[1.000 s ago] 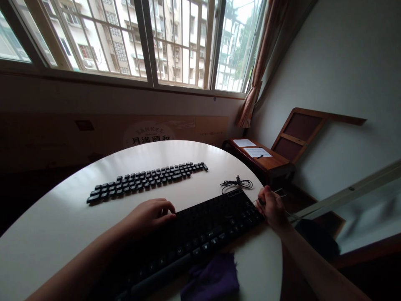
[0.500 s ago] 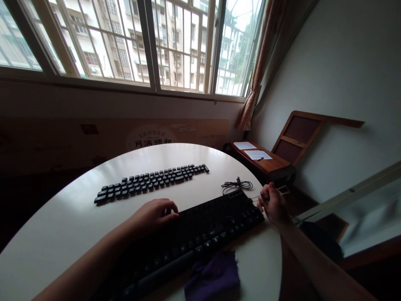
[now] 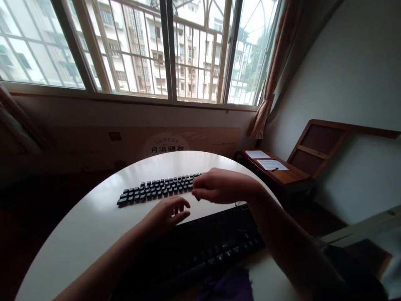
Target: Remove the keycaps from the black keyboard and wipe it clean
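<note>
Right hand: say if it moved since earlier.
Yes, the right hand has moved left from the right edge of the table to the loose keys.

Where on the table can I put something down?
The white table is bare left of the keycaps and left hand, and behind the keycaps. It's crowded around the right hand, keyboard and purple cloth.

2 hands over table | 1 keyboard nearest left hand | keycaps near right hand
</note>
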Motion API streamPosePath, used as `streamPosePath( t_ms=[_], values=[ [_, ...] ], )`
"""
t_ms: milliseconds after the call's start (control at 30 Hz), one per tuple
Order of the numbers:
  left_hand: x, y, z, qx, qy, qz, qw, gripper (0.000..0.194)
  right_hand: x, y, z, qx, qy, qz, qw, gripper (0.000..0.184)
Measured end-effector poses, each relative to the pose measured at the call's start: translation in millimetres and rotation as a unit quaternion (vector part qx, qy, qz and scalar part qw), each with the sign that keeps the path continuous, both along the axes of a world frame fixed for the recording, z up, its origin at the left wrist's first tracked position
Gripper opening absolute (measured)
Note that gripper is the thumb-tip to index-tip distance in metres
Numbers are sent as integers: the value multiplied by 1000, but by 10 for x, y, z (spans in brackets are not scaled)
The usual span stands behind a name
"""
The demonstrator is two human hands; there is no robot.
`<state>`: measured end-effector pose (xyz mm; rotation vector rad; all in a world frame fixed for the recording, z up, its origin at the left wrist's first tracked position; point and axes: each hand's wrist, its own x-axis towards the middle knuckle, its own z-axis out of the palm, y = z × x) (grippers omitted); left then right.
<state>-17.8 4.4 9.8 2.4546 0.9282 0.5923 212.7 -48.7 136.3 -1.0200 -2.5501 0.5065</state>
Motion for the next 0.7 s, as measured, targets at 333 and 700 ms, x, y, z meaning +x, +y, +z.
streamPosePath(
  t_ms=[333,700],
  values=[
    [-91,12,70,-69,-121,-36,990,59,-264,58,-66,40,-47,80,995,22],
    [-4,18,-28,-332,-290,6,897,55,-268,98,-96,76,-34,39,996,29]
  ],
)
